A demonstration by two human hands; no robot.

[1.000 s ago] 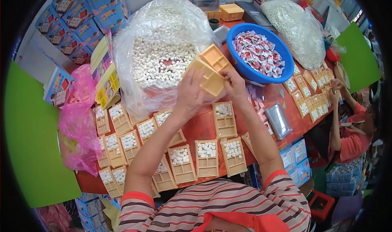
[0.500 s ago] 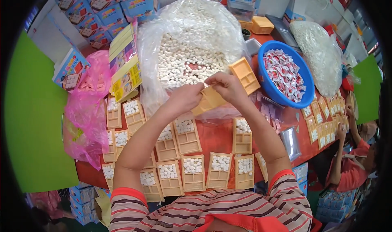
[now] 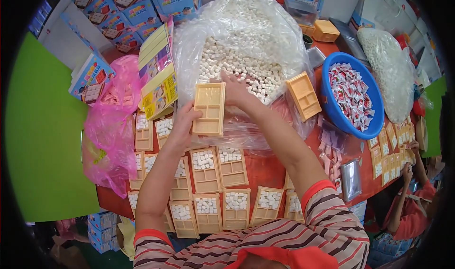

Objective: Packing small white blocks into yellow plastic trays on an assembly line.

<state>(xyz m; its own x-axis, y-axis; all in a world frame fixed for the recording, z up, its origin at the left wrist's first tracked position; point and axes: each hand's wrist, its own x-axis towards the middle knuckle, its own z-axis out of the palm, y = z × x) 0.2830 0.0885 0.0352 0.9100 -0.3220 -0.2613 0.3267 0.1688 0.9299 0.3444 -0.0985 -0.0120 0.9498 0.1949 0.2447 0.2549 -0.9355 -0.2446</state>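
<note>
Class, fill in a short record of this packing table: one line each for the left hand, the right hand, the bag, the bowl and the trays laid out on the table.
left hand: grips the lower left edge of an empty tan tray, held up over the table
right hand: at the tray's upper right edge, over the cubes
clear bag: open, full of small white cubes
blue bowl: holds red and white wrapped sweets
trays on red table: tan trays in rows, most with white cubes in one compartment
</note>
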